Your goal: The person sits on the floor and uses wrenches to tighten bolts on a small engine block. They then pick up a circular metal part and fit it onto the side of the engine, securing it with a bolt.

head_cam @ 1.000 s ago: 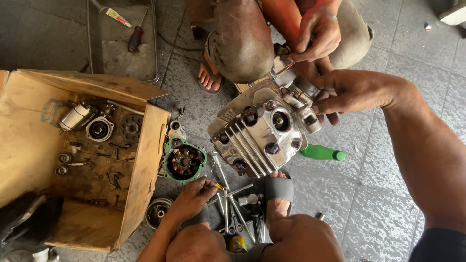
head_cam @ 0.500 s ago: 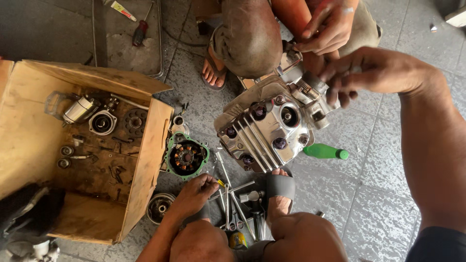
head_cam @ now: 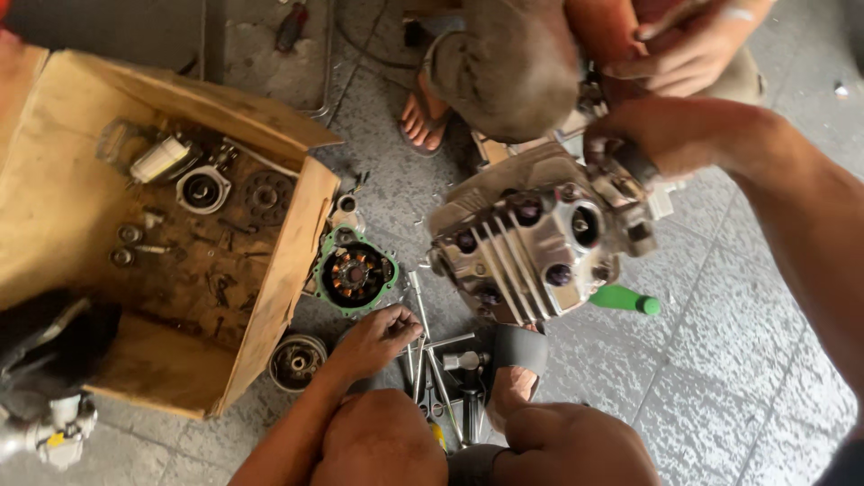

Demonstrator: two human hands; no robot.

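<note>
The finned silver engine block (head_cam: pixel 531 252) is bare cast metal, dull-glossy and oil-stained. Below the right hand's (head_cam: pixel 661 135) grip lies a smooth green plastic handle (head_cam: pixel 625 300). By the left hand (head_cam: pixel 378 340), matt steel tools (head_cam: pixel 441 360); beyond, rough brown cardboard box (head_cam: pixel 288 261).

One finned engine cylinder head (head_cam: pixel 531 256), one green-rimmed stator (head_cam: pixel 354 273), one cardboard box (head_cam: pixel 288 261), one green-handled screwdriver (head_cam: pixel 624 300), one round pulley (head_cam: pixel 297 362), several metal tools (head_cam: pixel 441 360).

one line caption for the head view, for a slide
Right hand grips a finned engine block; left hand rests on floor tools.
</note>
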